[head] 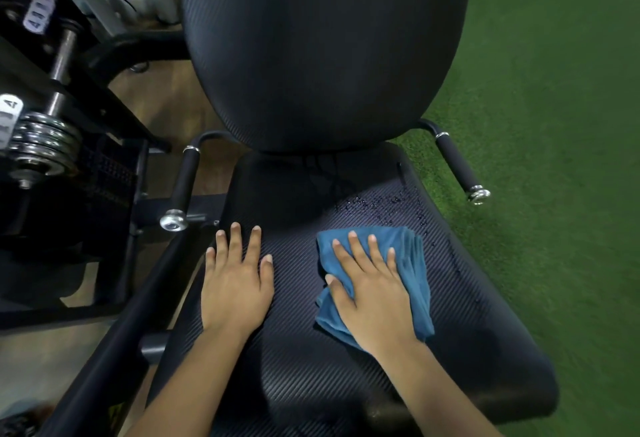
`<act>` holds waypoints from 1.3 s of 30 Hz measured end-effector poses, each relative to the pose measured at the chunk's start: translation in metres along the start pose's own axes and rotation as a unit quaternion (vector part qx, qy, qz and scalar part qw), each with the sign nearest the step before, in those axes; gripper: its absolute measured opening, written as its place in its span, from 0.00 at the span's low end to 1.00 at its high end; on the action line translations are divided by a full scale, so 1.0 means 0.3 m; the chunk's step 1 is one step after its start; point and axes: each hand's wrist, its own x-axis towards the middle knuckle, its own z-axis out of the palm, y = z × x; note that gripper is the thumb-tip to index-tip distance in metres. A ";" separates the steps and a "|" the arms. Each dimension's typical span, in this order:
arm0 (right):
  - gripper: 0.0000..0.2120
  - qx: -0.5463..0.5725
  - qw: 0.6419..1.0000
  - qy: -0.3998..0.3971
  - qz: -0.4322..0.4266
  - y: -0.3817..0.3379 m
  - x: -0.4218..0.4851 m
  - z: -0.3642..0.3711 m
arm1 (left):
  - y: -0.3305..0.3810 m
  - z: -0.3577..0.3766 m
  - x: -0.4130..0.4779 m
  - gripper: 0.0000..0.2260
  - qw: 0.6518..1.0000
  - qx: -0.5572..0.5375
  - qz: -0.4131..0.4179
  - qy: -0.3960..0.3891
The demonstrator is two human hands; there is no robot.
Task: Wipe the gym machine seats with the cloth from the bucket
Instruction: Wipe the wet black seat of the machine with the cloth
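Observation:
A black ribbed gym machine seat (294,360) fills the lower middle of the head view, with its tall black backrest (322,49) rising behind it. A folded blue cloth (414,263) lies on the right half of the seat. My right hand (370,287) presses flat on the cloth with straight, spread fingers. My left hand (235,277) rests flat on the bare left part of the seat. Water droplets (384,206) glisten on the seat just beyond the cloth. No bucket is in view.
Two black side handles with chrome ends flank the seat, the left handle (183,184) and the right handle (457,163). A black frame bar (114,343) runs along the seat's left. Chrome weight plates (41,146) sit far left. Green turf (554,125) covers the floor at right.

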 end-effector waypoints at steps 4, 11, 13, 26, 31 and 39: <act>0.24 0.020 0.998 -0.012 -0.052 -0.040 -0.111 -0.005 | -0.002 -0.001 0.004 0.31 1.000 0.005 -0.001 -0.004; 0.25 0.028 0.999 0.019 -0.006 0.046 -0.087 -0.026 | -0.009 -0.001 -0.005 0.31 1.000 -0.004 0.002 -0.002; 0.28 0.037 0.999 0.011 0.013 0.054 -0.057 -0.023 | -0.006 0.000 -0.005 0.32 1.000 -0.001 0.000 -0.003; 0.30 0.053 0.997 0.015 0.046 0.098 -0.096 -0.054 | -0.012 -0.007 -0.002 0.32 1.000 -0.009 0.007 -0.008; 0.34 0.053 0.998 -0.008 0.031 0.004 -0.046 -0.045 | -0.012 -0.024 0.012 0.25 0.998 -0.052 -0.003 -0.030; 0.24 0.056 0.998 0.011 -0.028 0.004 -0.155 -0.026 | -0.018 -0.125 -0.075 0.24 0.987 -0.155 0.015 0.043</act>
